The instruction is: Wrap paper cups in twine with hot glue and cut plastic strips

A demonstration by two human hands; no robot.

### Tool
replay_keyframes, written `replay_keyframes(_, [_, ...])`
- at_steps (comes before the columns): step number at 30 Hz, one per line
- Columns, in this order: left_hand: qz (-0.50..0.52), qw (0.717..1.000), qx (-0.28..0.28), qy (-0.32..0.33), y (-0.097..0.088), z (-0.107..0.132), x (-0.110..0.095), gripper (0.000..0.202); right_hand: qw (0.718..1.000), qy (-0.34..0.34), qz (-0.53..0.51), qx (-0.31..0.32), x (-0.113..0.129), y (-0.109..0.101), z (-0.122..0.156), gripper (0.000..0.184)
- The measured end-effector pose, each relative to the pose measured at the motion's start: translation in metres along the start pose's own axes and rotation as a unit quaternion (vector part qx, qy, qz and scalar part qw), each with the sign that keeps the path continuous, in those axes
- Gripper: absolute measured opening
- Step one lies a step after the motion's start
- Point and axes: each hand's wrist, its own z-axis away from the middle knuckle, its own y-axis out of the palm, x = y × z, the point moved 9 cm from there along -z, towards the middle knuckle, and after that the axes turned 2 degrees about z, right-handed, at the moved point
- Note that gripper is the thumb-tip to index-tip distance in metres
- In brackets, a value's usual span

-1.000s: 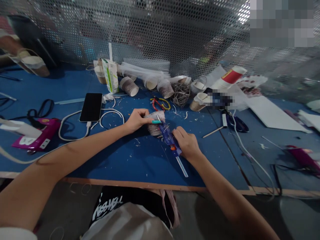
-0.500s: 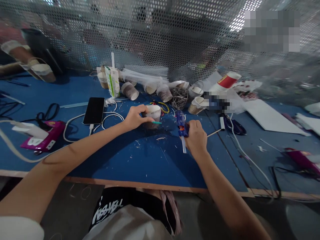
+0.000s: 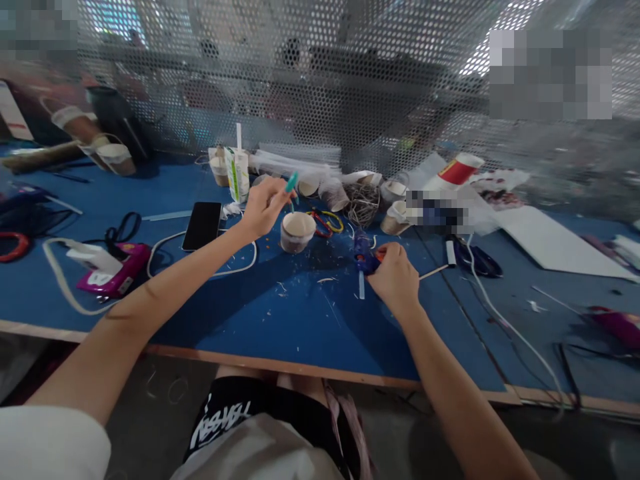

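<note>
Squarely between two busy hands, one cup stands by itself

The small paper cup (image 3: 297,233) sits upright on the blue tabletop (image 3: 240,313), mouth up, touched by neither hand. Standing so, it seems to need no steadying, which leaves the left hand (image 3: 265,205) able to pinch a slim teal tool (image 3: 291,182) above and just beyond the rim. The right hand (image 3: 395,273) is wrapped round a blue glue gun (image 3: 362,252), its nozzle facing away from the person, presumably to keep heat off skin; the glue stick (image 3: 362,287) juts back toward the body.

Scraps (image 3: 327,279) litter the stretch toward the wooden near edge (image 3: 280,365), where the forearms have most room. Behind the cup, space tightens: red-and-yellow handles (image 3: 341,223), a wire coil (image 3: 362,204), then a perforated screen (image 3: 360,93). A phone (image 3: 202,225) bounds the left, a thin stick (image 3: 434,271) the right.
</note>
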Motion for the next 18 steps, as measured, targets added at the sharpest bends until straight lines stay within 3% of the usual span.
replay_keyframes(3, [0.018,0.999,0.001,-0.046,-0.005,-0.007,0.009,0.058,1.000,0.025,0.008,0.006,-0.005,0.000,-0.001,0.031])
replay_keyframes(9, [-0.062,0.982,0.107,-0.146,0.006,-0.012,0.035,0.042,0.998,0.047,0.030,0.036,-0.016,-0.001,-0.003,0.034])
replay_keyframes(13, [-0.127,0.961,0.202,-0.140,0.015,-0.009,0.042,0.024,0.999,0.008,-0.009,0.045,-0.022,0.008,-0.013,0.035])
replay_keyframes(18, [-0.236,0.938,0.225,-0.116,0.009,-0.013,0.041,0.017,0.992,-0.079,-0.050,0.090,-0.034,0.025,-0.031,0.033])
